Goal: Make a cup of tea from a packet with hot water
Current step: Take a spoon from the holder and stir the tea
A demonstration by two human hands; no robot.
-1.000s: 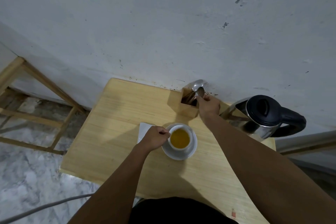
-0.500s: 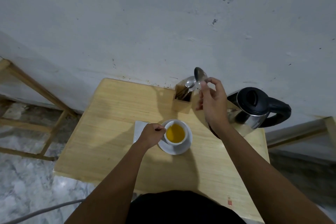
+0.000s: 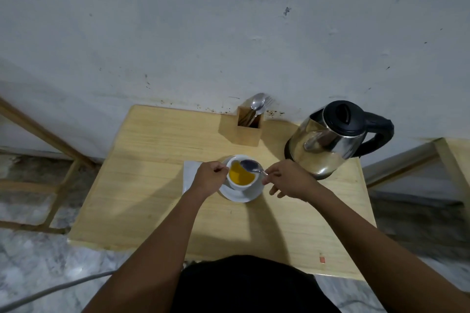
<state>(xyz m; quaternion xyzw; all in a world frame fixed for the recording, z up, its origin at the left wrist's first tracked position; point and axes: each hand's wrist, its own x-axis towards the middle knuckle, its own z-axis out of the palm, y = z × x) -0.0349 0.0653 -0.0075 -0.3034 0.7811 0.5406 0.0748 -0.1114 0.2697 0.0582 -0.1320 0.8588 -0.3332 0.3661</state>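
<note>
A white cup (image 3: pixel 239 185) of yellow-orange tea (image 3: pixel 240 174) stands on a white saucer (image 3: pixel 248 194) in the middle of the wooden table (image 3: pixel 152 198). My left hand (image 3: pixel 209 178) is closed on the cup's left side, where the handle is hidden. My right hand (image 3: pixel 288 180) pinches the handle of a metal spoon (image 3: pixel 251 165), whose bowl hovers over the cup's far rim. A white tea packet (image 3: pixel 189 173) lies flat under my left hand, partly covered.
A steel electric kettle (image 3: pixel 328 140) with a black lid and handle stands at the table's back right. A wooden cutlery holder (image 3: pixel 248 129) with spoons and a fork sits against the wall. Wooden frames stand left and right; a grey cable lies on the floor.
My right hand lifted a spoon out of the cutlery holder and brought it down to the cup. My left hand stayed on the cup.
</note>
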